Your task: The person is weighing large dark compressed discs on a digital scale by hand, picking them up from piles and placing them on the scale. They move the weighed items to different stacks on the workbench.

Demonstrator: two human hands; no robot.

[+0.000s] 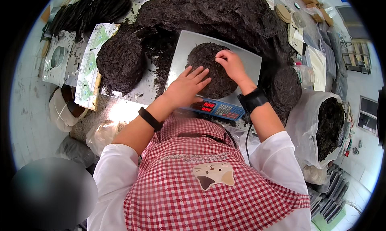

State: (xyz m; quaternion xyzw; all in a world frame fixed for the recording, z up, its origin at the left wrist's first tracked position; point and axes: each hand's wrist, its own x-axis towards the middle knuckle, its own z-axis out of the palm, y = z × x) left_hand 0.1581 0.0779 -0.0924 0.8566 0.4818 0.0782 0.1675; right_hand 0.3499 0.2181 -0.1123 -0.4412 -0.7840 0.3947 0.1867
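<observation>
A round, dark brown cake of matted, leafy-looking material (215,80) lies on the metal pan of a digital scale (179,58). My left hand (189,84) rests with fingers spread over the cake's left side, its thumb near the pan's front edge. At the cake's upper right, my right hand (230,63) is closed, with thumb and fingertips pinched together against the surface. Whatever is in that pinch is too small to make out. Below the pan, the scale's blue panel (217,108) shows lit red digits and a keypad.
Behind the scale rises a big heap of the same dark material (209,14). A second round cake (120,62) sits left, beside a printed carton (90,66); another (286,86) stands right. A plastic bag of dark flakes (309,122) and a clear jar (304,75) are farther right.
</observation>
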